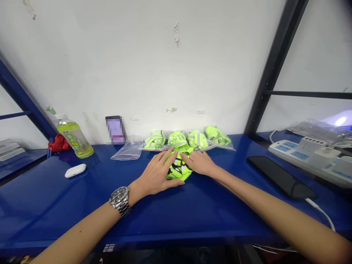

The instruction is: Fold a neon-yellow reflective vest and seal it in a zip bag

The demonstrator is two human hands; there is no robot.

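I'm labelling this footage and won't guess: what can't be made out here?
Head view:
- Neon fabric: its left part, hidden by the left hand.
- Right hand: most fingers, hidden by its own back.
- Propped phone: screen details, blurred by pixelation.
- Watch: exact time, too small.
- White stack: left end, cut off by the left edge.

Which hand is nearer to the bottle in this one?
Left. The left hand, on the unbagged green cloth, is to the right of the bottle and nearer the camera; the right hand, at the cloth's right side, is farther right.
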